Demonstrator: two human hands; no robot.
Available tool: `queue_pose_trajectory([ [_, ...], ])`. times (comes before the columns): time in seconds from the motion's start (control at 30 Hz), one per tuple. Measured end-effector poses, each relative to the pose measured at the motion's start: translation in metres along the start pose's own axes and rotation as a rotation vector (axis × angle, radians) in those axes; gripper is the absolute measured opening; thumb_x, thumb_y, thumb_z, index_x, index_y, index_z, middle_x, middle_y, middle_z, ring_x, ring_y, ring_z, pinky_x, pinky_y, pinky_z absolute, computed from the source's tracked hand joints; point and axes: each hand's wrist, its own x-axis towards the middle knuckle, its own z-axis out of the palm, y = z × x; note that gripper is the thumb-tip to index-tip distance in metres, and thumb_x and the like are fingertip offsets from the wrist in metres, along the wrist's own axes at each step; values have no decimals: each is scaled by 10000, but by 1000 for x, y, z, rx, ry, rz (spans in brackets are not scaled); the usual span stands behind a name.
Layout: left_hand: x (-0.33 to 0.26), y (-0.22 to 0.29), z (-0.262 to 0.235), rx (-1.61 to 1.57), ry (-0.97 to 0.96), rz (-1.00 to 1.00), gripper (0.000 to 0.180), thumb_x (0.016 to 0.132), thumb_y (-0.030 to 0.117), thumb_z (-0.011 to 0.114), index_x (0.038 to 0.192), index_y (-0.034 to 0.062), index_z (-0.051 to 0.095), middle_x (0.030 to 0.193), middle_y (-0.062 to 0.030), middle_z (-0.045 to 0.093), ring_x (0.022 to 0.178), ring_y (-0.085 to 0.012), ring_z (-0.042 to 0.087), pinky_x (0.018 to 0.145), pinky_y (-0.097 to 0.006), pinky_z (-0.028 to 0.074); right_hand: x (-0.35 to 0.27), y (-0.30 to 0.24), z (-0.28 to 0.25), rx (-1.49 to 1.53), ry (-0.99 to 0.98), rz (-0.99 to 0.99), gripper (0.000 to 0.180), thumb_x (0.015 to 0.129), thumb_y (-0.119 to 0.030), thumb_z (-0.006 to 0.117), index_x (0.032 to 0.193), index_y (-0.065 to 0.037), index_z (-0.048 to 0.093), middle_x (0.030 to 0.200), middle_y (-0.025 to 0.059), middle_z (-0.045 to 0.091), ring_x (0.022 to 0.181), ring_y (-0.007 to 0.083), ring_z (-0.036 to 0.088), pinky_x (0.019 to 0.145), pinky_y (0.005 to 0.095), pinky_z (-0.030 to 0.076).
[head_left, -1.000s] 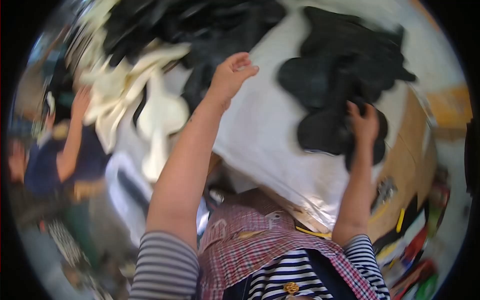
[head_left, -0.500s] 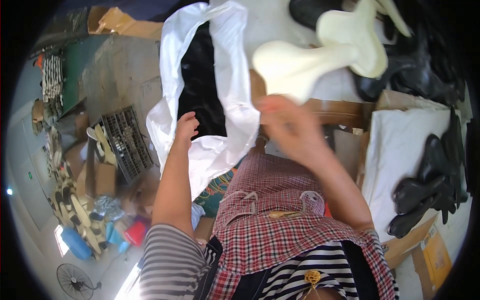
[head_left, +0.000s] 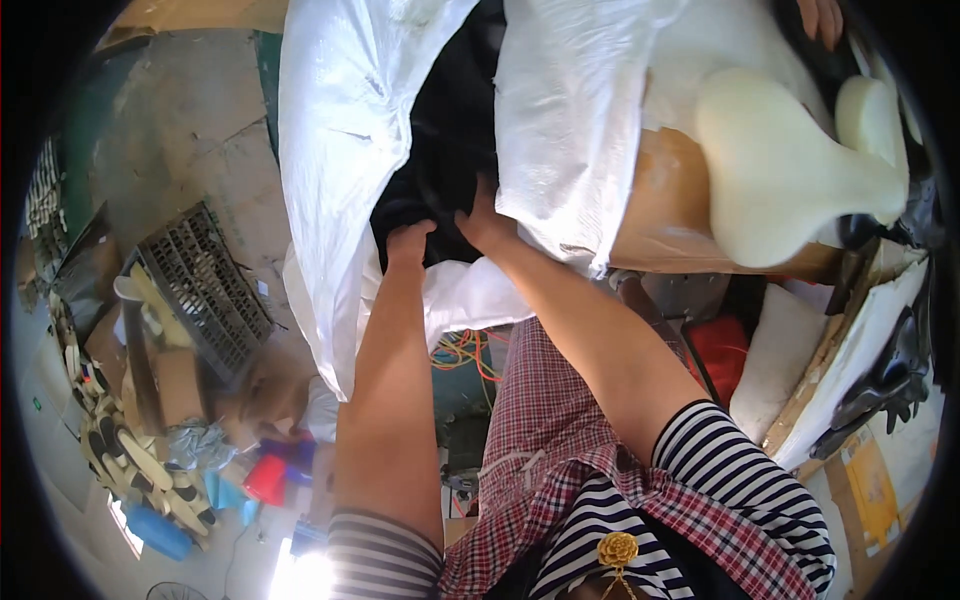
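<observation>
Both my hands reach into a tall white woven sack (head_left: 570, 110) with a wide mouth and dark black contents (head_left: 440, 130). My left hand (head_left: 408, 243) is inside near the front rim, its fingers curled closed; what they hold is lost in the dark. Beside it, my right hand (head_left: 484, 215) reaches deeper, thumb and fingers bent around something black that I cannot make out. Single shapes among the black contents do not show clearly. To the right of the sack lies a cream saddle-shaped piece (head_left: 770, 165), apart from both hands.
Another person's hand (head_left: 822, 20) shows at the top right. A brown table edge (head_left: 670, 190) runs beside the sack. Black saddle-like pieces (head_left: 880, 385) lie on a white-covered box at the right. A dark slotted crate (head_left: 205, 290) and cartons (head_left: 180, 385) stand at the left.
My right hand has left the cream piece at the table and gone into the sack. My left hand has closed, still in the sack mouth. The view has shifted closer over the sack.
</observation>
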Motion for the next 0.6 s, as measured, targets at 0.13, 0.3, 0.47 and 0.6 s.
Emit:
queue_pose_trajectory([
  [0.13, 8, 11, 60, -163, -26, -57, 388, 642, 245, 755, 985, 117, 627, 946, -35, 606, 808, -172, 530, 704, -302, 422, 56, 69, 5, -312, 304, -130, 838, 726, -305, 646, 1401, -25, 235, 1405, 275, 289, 1313, 410, 274, 1099, 446, 223],
  [0.3, 62, -31, 26, -260, 16, 118, 431, 627, 195, 774, 1021, 105, 623, 901, -13, 633, 818, -148, 561, 762, -285, 426, 51, 39, 4, -417, 400, -283, 816, 714, -337, 598, 1396, -38, 266, 1412, 278, 281, 1318, 422, 258, 1099, 462, 206],
  [0.47, 18, -23, 52, -549, -263, 66, 497, 662, 104, 739, 1122, 53, 556, 1026, -45, 609, 906, -190, 561, 833, -285, 421, 39, 50, -36, -441, 277, -190, 787, 690, -313, 565, 1385, -52, 303, 1386, 256, 343, 1311, 423, 270, 1093, 464, 217],
  [0.6, 4, -17, 60, -476, -366, 128, 594, 685, 134, 763, 1207, -12, 519, 1131, -100, 597, 971, -193, 563, 867, -303, 435, 26, 39, -51, -331, -47, -103, 781, 689, -294, 550, 1389, -55, 301, 1371, 244, 369, 1303, 424, 282, 1088, 456, 233],
])
